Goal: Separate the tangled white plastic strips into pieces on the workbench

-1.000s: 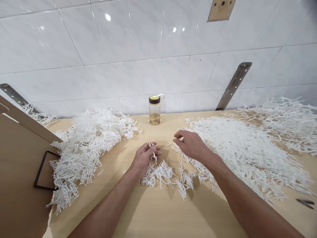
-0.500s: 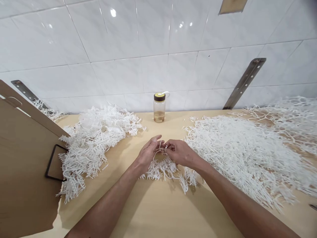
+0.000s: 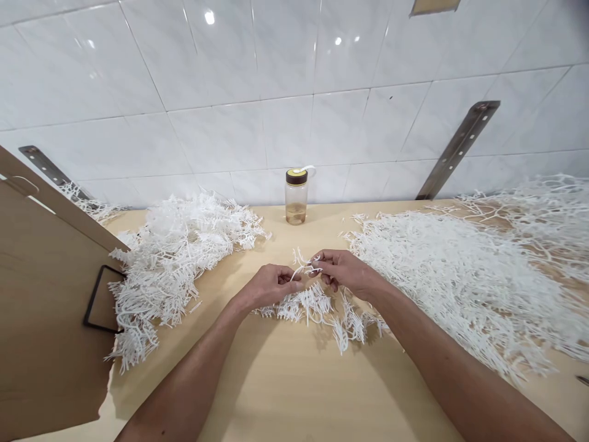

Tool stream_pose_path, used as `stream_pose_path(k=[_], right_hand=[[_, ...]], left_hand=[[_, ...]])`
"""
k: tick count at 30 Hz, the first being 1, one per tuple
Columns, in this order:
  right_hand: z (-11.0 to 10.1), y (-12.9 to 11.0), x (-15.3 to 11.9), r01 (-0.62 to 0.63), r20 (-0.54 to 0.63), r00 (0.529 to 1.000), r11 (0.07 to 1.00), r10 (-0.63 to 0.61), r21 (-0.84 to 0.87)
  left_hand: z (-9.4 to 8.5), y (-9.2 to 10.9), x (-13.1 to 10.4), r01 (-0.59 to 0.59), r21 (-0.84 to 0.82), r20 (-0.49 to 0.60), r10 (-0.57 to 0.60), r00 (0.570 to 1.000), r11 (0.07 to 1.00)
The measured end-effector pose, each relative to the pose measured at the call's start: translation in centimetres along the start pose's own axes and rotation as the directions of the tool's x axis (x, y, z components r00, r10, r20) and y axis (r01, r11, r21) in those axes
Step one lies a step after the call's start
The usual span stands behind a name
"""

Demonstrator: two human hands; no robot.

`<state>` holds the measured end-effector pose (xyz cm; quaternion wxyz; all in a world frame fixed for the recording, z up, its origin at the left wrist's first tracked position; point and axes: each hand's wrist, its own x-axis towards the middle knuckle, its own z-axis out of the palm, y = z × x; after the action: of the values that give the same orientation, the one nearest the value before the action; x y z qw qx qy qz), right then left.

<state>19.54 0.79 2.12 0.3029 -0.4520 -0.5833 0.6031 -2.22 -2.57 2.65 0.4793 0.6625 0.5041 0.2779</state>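
Observation:
Between my hands, above the table, is a thin white branched plastic strand [image 3: 301, 267] with small forked tips. My left hand [image 3: 273, 285] pinches its lower stem between thumb and fingers. My right hand [image 3: 345, 270] is closed with its fingertips on the right part of the strand. Just below both hands lies a small heap of similar white branched pieces [image 3: 313, 302], partly hidden by the left hand. A larger heap of white strands [image 3: 442, 276] spreads out beside my right forearm. Another white heap [image 3: 184, 245] lies to the left.
A clear bottle [image 3: 296, 199] with a dark and yellow lid stands at the back, some liquid in it. At the left is a cardboard box [image 3: 46, 319] with a black wire frame [image 3: 87, 301]. Metal brackets [image 3: 458, 150] lean against the tiled wall [image 3: 285, 135].
My left hand has turned from fingers raised to a lower pinch on the stem. My right hand has shifted slightly right, and the strand now shows more openly between them.

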Motion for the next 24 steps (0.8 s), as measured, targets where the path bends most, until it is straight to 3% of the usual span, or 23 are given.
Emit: stream_pose_path(k=[3,7,15,19,24], right_hand=[[0.0,-0.1,-0.1,-0.002,-0.011,1.000,1.000,0.002,0.030],[0.1,0.4,-0.2,-0.016,-0.028,0.999,0.998,0.014,-0.060],[0.2,0.5,-1.4,-0.049,0.186,0.981,0.998,0.055,-0.034],[0.1,0.4,-1.7,-0.008,0.234,0.972,0.999,0.019,-0.047],[0.3,0.8,-1.5,0.018,0.112,0.994,0.980,0.004,-0.200]], left_hand=[[0.3,0.1,-0.1,-0.015,0.026,-0.013,0.016,1.000,1.000],[0.6,-0.4,0.5,0.032,-0.118,-0.062,-0.040,0.997,0.993],[0.5,-1.4,1.3,0.009,-0.432,-0.198,-0.104,0.975,0.902],[0.5,-2.2,1.7,-0.047,-0.281,-0.335,-0.052,0.941,0.959],[1.0,-2.3,1.5,-0.075,0.190,-0.441,0.153,0.884,0.979]])
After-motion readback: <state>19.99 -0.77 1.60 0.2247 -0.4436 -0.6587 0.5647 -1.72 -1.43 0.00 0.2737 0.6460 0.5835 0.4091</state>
